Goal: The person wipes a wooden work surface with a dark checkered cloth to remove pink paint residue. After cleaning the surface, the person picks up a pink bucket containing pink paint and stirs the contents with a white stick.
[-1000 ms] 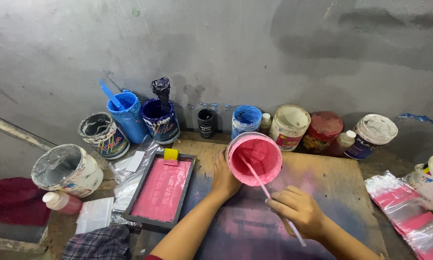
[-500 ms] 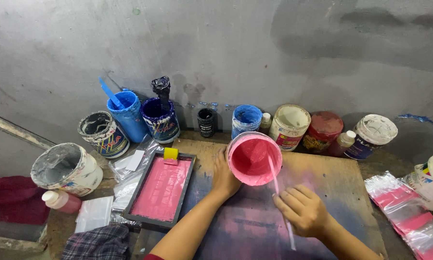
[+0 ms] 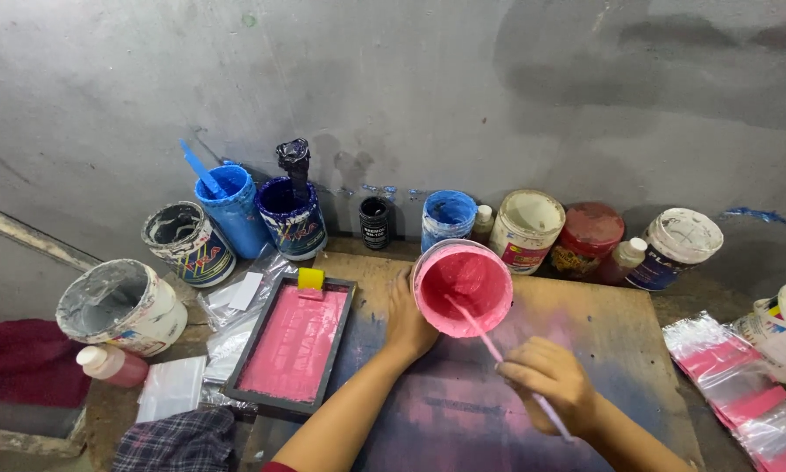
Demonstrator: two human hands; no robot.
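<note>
A tub of pink paint (image 3: 463, 286) stands tilted on a stained wooden board (image 3: 611, 350). My left hand (image 3: 408, 320) grips the tub's left side. My right hand (image 3: 547, 378) holds a thin pink-coated stick (image 3: 483, 333) whose far end dips into the paint. To the left lies a black-framed screen (image 3: 293, 345) covered in pink ink, with a small yellow-handled scraper (image 3: 311, 280) at its top edge.
Several paint tubs and cans line the grey wall: blue ones (image 3: 232, 208), a dark blue one (image 3: 292, 217), a white one (image 3: 526, 229), a red-lidded one (image 3: 587, 238). A large pail (image 3: 122, 306) sits far left. Plastic bags with pink prints (image 3: 738, 385) lie at the right.
My right hand has swung the stick around inside the pink tub, from the right rim back toward the middle. My left hand stays on the tub.
</note>
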